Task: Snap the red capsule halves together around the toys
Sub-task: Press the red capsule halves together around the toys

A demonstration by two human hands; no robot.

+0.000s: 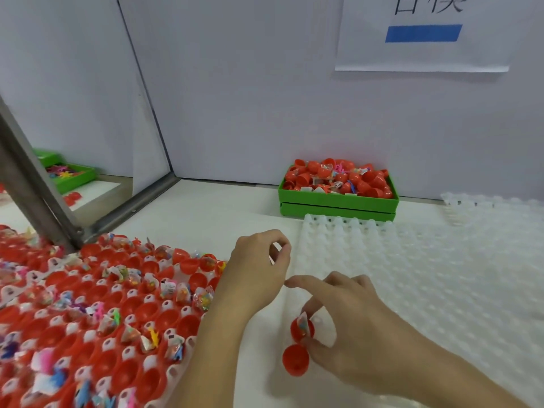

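1. The right hand (350,328), in the lower centre of the frame, pinches a filled red capsule half (302,329) between thumb and curled fingers (312,307); a wrapped toy (303,321) sticks up above its rim. If the packet is not tucked in, I judge it would get caught in the seam and keep the halves from snapping.
2. An empty red capsule half (295,360) sits just below the filled one, touching the thumb, over the white bench (259,334). Whether it is gripped or only resting I cannot tell; if loose, it could roll off.
3. The left hand (259,266), mid-frame, has its fingers curled with the tips nearly meeting; something red shows behind them, but whether it holds anything I cannot tell.
4. The left forearm lies over the right edge of the loaded tray (123,351) at lower left; a careless sweep could tip toys out of the open halves.
5. The empty white tray (441,275) at right lies beside the hands; a badly closed capsule set there may pop open.
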